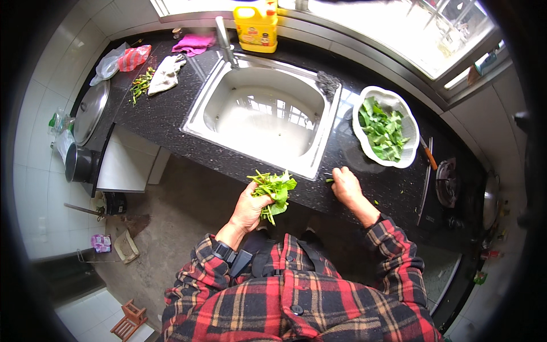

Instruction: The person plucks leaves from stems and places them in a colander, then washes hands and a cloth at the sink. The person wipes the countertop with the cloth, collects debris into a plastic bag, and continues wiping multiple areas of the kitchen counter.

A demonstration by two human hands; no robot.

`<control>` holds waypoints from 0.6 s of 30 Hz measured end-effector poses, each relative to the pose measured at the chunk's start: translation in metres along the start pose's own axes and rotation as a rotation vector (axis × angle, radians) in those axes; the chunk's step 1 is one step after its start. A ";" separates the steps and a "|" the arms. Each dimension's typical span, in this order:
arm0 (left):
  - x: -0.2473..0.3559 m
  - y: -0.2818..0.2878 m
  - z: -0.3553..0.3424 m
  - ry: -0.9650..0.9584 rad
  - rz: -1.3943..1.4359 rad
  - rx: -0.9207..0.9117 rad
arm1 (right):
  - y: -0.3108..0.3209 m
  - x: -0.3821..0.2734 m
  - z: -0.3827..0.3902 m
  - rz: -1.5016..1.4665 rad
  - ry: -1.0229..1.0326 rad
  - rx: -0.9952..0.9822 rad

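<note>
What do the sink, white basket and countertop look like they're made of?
Sink: probably smooth stainless steel, from its grey metallic shine. Basket: likely moulded plastic, faintly glossy, given its even white, scalloped edge. Countertop: polished stone or a lookalike; it is black, pale-flecked and reflects bright light.

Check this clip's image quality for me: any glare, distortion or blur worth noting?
In the head view, the window is largely blown out to white; bright reflections lie on the water in the sink; the counter bows and the picture's rim goes black; the left hand and its greens show no strong blur.
</note>
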State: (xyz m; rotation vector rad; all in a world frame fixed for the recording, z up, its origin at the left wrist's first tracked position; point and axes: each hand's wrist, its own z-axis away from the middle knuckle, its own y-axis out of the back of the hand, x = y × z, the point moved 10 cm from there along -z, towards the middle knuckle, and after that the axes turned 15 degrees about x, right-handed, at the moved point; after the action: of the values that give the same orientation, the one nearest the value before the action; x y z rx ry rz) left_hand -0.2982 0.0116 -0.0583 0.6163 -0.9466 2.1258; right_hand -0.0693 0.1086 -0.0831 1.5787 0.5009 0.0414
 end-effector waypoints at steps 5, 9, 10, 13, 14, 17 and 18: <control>0.022 0.022 -0.007 0.027 -0.028 -0.025 | 0.002 -0.021 -0.011 -0.626 -0.426 -0.123; 0.029 0.016 -0.007 0.060 -0.026 -0.081 | 0.002 -0.093 -0.024 -1.112 -0.572 -0.359; 0.032 0.014 -0.006 0.055 -0.021 -0.082 | 0.004 -0.114 -0.030 -1.210 -0.534 -0.430; 0.040 0.009 -0.007 0.033 -0.032 -0.086 | 0.008 -0.151 -0.047 -1.253 -0.425 -0.502; 0.043 0.010 -0.008 0.019 -0.034 -0.063 | 0.009 -0.161 -0.051 -1.236 -0.352 -0.520; 0.051 0.007 -0.012 -0.003 -0.070 -0.051 | 0.003 -0.176 -0.058 -1.169 -0.250 -0.546; 0.053 0.010 -0.015 -0.016 -0.076 -0.014 | 0.006 -0.177 -0.065 -1.154 -0.195 -0.466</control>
State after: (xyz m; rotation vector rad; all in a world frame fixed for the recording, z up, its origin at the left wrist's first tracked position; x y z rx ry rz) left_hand -0.3413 0.0406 -0.0366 0.6526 -0.9318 2.0486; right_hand -0.2483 0.1098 -0.0226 0.6642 1.0869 -0.8049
